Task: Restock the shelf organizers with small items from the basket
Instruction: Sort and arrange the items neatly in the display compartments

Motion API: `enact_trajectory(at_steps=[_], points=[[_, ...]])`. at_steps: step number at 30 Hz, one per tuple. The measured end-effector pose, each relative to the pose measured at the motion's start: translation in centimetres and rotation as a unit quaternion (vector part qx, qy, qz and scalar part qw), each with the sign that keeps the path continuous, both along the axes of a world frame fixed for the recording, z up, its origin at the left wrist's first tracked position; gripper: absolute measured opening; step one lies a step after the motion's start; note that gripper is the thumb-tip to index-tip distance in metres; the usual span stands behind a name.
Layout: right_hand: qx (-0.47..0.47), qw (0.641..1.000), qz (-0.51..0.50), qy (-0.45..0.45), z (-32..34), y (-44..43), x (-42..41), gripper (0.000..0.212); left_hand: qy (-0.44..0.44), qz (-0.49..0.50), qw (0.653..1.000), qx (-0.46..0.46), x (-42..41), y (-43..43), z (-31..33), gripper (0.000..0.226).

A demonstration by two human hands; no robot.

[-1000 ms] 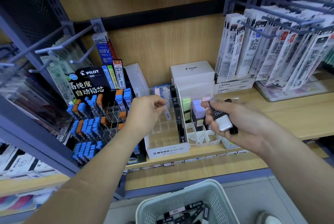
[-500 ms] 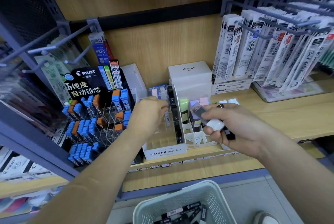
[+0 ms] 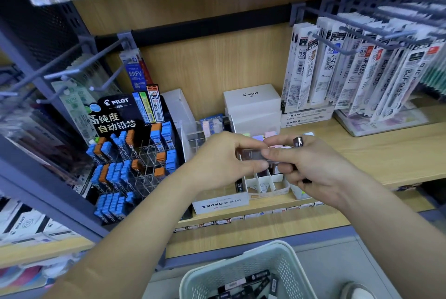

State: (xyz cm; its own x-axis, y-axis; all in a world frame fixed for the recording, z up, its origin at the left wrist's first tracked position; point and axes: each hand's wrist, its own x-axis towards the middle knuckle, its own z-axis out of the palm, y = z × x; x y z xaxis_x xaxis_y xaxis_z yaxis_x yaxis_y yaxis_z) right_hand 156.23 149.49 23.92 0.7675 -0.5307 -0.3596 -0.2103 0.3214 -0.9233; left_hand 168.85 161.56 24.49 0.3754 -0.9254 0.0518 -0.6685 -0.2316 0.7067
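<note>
My left hand (image 3: 224, 161) and my right hand (image 3: 311, 166) meet above the clear MONO organizer (image 3: 220, 203) on the wooden shelf. Between them is a small translucent dark lead case (image 3: 251, 154); the left thumb and fingers pinch its left end, and the right fingers pinch its right end. My right hand also holds several more small dark cases (image 3: 298, 141), one sticking up above the knuckles. The white divided tray (image 3: 268, 183) with pastel items sits just under the hands. The pale green basket (image 3: 243, 272) on the floor holds several black cases.
A black PILOT lead display (image 3: 130, 154) with blue and orange cases stands at left. A white PILOT box (image 3: 252, 103) sits behind the organizers. Refill packs (image 3: 357, 69) hang on hooks at right. Bare metal hooks (image 3: 72, 74) jut out at left.
My left hand left the organizer's compartments and moved right to meet my right hand. It now pinches one end of the case that the right hand was offering.
</note>
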Motion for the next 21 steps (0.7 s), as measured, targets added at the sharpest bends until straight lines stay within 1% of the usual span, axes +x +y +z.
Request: enact_trajectory(at_steps=[2, 3, 5, 6, 8, 11, 13, 15, 17, 21], points=[[0.003, 1.000, -0.010, 0.001, 0.0, 0.1, -0.1, 0.016, -0.085, 0.013, 0.996, -0.003, -0.2, -0.1, -0.3, 0.028], [0.009, 1.000, -0.018, 0.001, 0.1, 0.2, -0.1, 0.014, -0.097, 0.020, 0.995, 0.001, -0.1, -0.1, -0.3, 0.028], [0.030, 0.999, -0.040, 0.004, 0.4, -0.1, -0.2, 0.015, -0.080, 0.031, 0.996, 0.025, 0.1, 0.1, -0.4, 0.026], [0.041, 0.998, -0.051, 0.005, 0.6, -0.2, -0.4, 0.015, -0.051, 0.036, 0.997, 0.035, 0.3, 0.1, -0.4, 0.022], [0.054, 0.996, -0.070, 0.006, 0.9, -0.7, -0.7, 0.015, 0.055, 0.046, 0.997, 0.038, 0.4, 0.1, -0.6, 0.013], [0.059, 0.994, -0.089, 0.004, 1.0, -1.3, -1.2, 0.017, 0.210, 0.067, 0.975, 0.026, 0.2, 0.0, -0.7, 0.013], [0.030, 0.997, -0.073, 0.005, 0.9, -1.5, -1.4, 0.012, 0.281, 0.064, 0.957, 0.019, -0.1, -0.1, -0.5, 0.009], [-0.016, 0.999, -0.034, 0.008, 0.6, -1.3, -1.5, 0.006, 0.320, 0.057, 0.945, 0.023, -0.5, -0.3, -0.4, 0.017], [-0.045, 0.999, -0.003, 0.008, 0.4, -1.1, -1.5, 0.007, 0.333, 0.040, 0.941, 0.038, -1.1, -0.7, -0.3, 0.023], [-0.098, 0.995, 0.025, -0.006, -0.1, -0.9, -1.6, 0.005, 0.306, 0.011, 0.950, 0.055, -2.1, -1.5, -0.7, 0.016]])
